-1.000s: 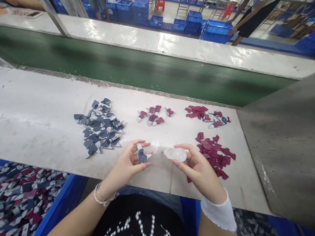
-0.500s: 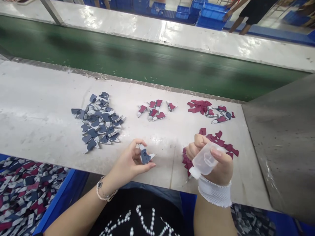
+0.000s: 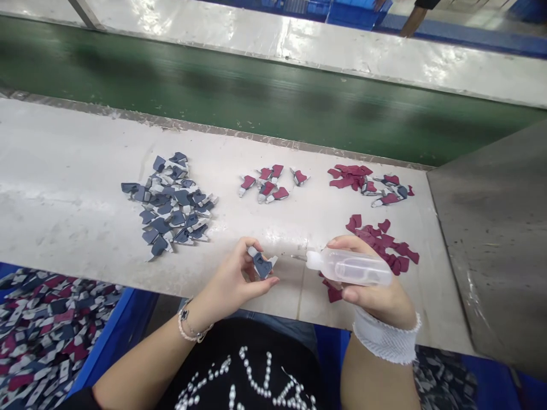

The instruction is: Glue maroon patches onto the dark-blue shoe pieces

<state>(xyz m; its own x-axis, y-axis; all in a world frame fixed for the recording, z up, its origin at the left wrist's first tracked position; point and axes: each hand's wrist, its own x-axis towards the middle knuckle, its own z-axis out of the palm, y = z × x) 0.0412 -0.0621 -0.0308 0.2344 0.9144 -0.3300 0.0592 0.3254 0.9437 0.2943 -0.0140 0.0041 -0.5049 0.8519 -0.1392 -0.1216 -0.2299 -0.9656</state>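
My left hand (image 3: 226, 285) pinches the light, floppy navy cut piece (image 3: 261, 266) by its edges; my right hand (image 3: 376, 290) grips the soft clear plastic needle-tip bottle (image 3: 350, 267) around its body.

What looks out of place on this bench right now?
A few joined grey-and-maroon pieces lie mixed in with the loose maroon patches at the far right of the bench. That stands out because the other piles look separately sorted. Nothing looks spilled or damaged.
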